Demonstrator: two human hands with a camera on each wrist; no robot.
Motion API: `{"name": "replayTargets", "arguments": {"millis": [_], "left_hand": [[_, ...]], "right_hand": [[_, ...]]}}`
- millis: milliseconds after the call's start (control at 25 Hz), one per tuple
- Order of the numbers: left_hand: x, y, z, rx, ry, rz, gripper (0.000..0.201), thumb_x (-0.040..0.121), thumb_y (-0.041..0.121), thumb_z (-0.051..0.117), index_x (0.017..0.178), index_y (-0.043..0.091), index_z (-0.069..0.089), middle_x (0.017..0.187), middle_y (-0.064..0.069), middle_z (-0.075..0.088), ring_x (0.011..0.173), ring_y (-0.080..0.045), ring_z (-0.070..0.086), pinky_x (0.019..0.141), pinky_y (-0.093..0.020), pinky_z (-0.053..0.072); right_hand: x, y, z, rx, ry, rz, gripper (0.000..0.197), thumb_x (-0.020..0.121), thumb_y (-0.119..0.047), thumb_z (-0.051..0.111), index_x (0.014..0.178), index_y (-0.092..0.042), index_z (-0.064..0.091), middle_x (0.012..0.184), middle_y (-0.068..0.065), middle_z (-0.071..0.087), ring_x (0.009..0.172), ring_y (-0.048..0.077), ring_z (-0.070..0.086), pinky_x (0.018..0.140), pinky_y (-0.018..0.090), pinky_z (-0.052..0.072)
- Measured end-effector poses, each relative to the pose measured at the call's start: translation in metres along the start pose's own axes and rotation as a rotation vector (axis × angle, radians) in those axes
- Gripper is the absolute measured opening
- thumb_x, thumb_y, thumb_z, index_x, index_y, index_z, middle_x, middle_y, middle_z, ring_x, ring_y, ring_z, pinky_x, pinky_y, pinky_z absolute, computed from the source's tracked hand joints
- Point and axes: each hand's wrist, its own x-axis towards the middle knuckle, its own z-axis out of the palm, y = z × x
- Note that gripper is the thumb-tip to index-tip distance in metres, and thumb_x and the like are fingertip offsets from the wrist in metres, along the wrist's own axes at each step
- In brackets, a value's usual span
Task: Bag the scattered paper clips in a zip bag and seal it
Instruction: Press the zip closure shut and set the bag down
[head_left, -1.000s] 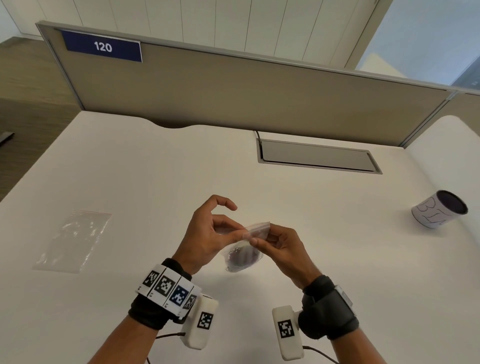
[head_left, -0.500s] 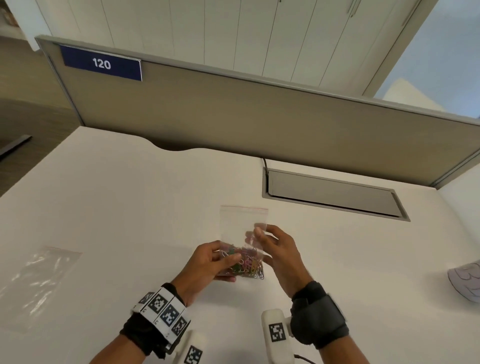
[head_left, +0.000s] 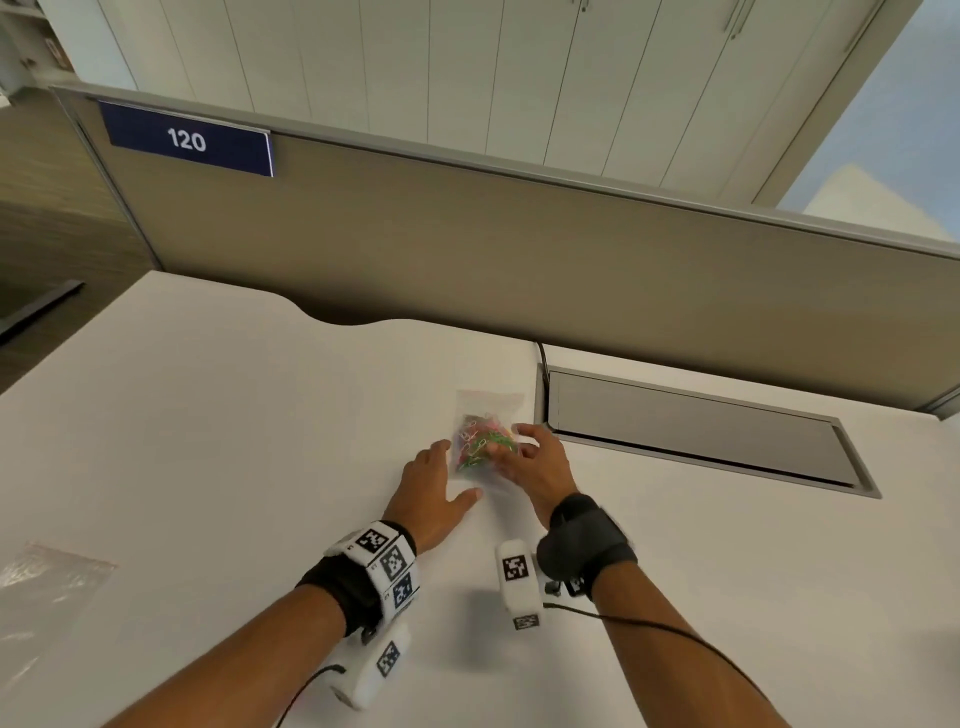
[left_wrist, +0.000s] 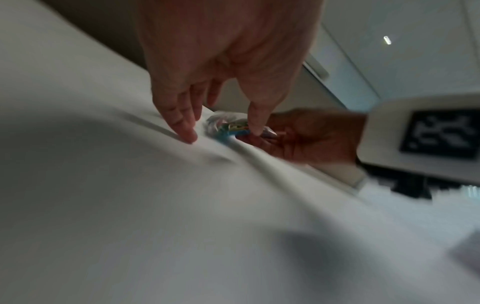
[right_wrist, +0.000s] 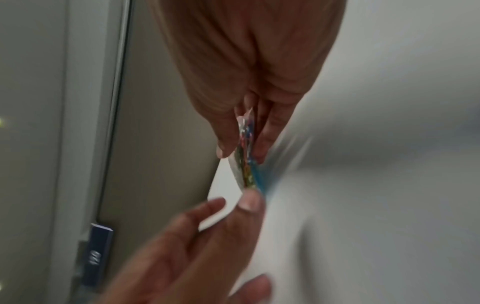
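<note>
A small clear zip bag (head_left: 489, 409) lies flat on the white desk (head_left: 208, 441), with colourful paper clips (head_left: 480, 442) bunched in its lower half. My right hand (head_left: 535, 462) covers the bag's right side. In the right wrist view its thumb and fingers pinch the bag (right_wrist: 245, 156) edge-on. My left hand (head_left: 434, 478) lies open on the desk at the bag's left edge, fingers straight. In the left wrist view its thumb tip touches the bag (left_wrist: 228, 123). The zip strip is too blurred to judge.
A second, empty clear bag (head_left: 41, 587) lies at the desk's left edge. A grey cable hatch (head_left: 691, 431) is set into the desk just right of the hands. A beige partition (head_left: 519, 249) with a "120" sign (head_left: 187, 139) closes the far side.
The bag, held upright above the desk by both hands, has come down flat on it, farther from me. My left hand has let go and spread open beside it.
</note>
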Motion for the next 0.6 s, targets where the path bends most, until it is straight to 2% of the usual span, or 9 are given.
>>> {"name": "replayTargets", "arguments": {"millis": [120,200,280,360,440,520,600], "left_hand": [[0.009,-0.005,0.003,0.450,-0.123,0.193,0.074,0.097,0.042,0.048,0.155,0.016,0.010,0.165,-0.004,0.008,0.149,-0.025,0.015,0.118,-0.043,0.023],[0.018,-0.007,0.001,0.566,-0.144,0.208,0.071,0.098,0.044,0.042,0.155,0.016,0.009,0.166,-0.002,0.005,0.151,-0.024,0.011,0.118,-0.045,0.019],[0.027,-0.008,-0.002,0.613,-0.123,0.182,0.069,0.098,0.047,0.039,0.154,0.018,0.013,0.165,-0.001,0.009,0.151,-0.024,0.011,0.117,-0.046,0.019],[0.030,-0.010,0.000,0.653,-0.110,0.128,0.070,0.097,0.051,0.038,0.154,0.020,0.013,0.165,-0.001,0.006,0.152,-0.026,0.007,0.116,-0.048,0.019],[0.030,-0.013,0.003,0.643,-0.127,0.098,0.075,0.096,0.050,0.040,0.155,0.018,0.004,0.166,-0.002,-0.002,0.153,-0.025,0.001,0.119,-0.050,0.016],[0.034,-0.011,0.005,0.615,-0.148,0.132,0.075,0.098,0.042,0.040,0.155,0.020,-0.003,0.166,0.001,-0.004,0.153,-0.022,-0.002,0.121,-0.053,0.008],[0.040,-0.009,-0.001,0.609,-0.167,0.142,0.071,0.099,0.039,0.037,0.155,0.023,-0.004,0.166,0.004,-0.003,0.153,-0.022,-0.001,0.121,-0.056,0.002]], "right_hand": [[0.019,0.001,0.003,-0.473,0.168,-0.100,0.066,0.082,-0.022,0.073,0.137,-0.009,0.039,0.137,0.015,0.050,0.123,0.030,0.050,0.106,0.043,0.044],[0.013,0.007,0.007,-0.735,0.229,-0.339,0.060,0.086,-0.022,0.066,0.139,-0.012,0.040,0.144,0.012,0.042,0.134,0.030,0.037,0.112,0.045,0.033],[0.007,0.015,0.009,-0.977,0.196,-0.509,0.047,0.091,-0.020,0.056,0.137,-0.020,0.044,0.147,0.007,0.041,0.138,0.027,0.033,0.114,0.050,0.027],[0.004,0.021,0.013,-1.154,0.095,-0.463,0.044,0.095,-0.022,0.045,0.139,-0.026,0.040,0.151,0.003,0.036,0.142,0.024,0.028,0.115,0.053,0.020],[0.001,0.024,0.020,-1.220,0.020,-0.401,0.048,0.097,-0.024,0.041,0.144,-0.026,0.031,0.154,0.004,0.028,0.143,0.026,0.023,0.113,0.053,0.022],[0.006,0.017,0.027,-1.213,-0.015,-0.399,0.052,0.097,-0.022,0.041,0.146,-0.022,0.026,0.155,0.008,0.027,0.142,0.029,0.024,0.110,0.051,0.028],[0.010,0.008,0.036,-1.139,0.014,-0.383,0.054,0.095,-0.017,0.044,0.146,-0.019,0.027,0.155,0.008,0.028,0.141,0.031,0.026,0.110,0.051,0.029]]}}
